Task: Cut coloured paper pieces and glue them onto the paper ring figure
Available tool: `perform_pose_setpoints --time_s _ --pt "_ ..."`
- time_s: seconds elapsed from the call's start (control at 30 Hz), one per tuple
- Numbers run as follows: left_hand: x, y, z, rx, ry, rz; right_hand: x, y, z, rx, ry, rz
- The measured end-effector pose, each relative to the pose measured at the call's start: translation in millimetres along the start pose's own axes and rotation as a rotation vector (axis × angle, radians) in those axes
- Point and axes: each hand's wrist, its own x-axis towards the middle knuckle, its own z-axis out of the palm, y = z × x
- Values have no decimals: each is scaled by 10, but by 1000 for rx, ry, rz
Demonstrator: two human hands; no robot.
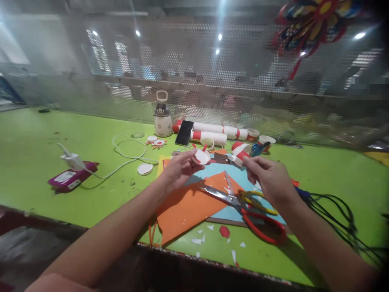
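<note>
My left hand (180,168) pinches a small white paper disc (201,157) with red strips sticking up from its edge. Between the fingers of my right hand (269,176) is a red-and-white paper piece (241,156); its exact shape is hard to make out against the things behind it. Below both hands lie large open scissors (232,199) with one yellow and one red handle. They rest across an orange paper sheet (191,209) and a light blue sheet (243,176). White scraps and a red hexagon (224,231) lie near the table's front edge.
Farther back stand a white bottle (163,125) and a leaning phone (184,133) beside red-and-white paper tubes (212,138). At left are a purple power strip (73,176), a white cable and another white disc (145,168). Black cords (337,211) trail off at right.
</note>
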Motion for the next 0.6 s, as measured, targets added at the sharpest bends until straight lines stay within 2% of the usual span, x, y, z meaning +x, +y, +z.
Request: perform_pose_setpoints --time_s 0.23,0.37,0.5,0.6 --pt "99 100 -10 120 43 -92 53 -58 110 -14 -138 61" --pt "57 218 -103 252 109 -84 -10 -52 97 -80 -188 46" --pt "-256 476 -360 455 192 -83 -69 -49 -33 -290 -177 -64" --pt "-616 656 -620 661 278 -89 -80 -27 -133 -314 -133 -101"
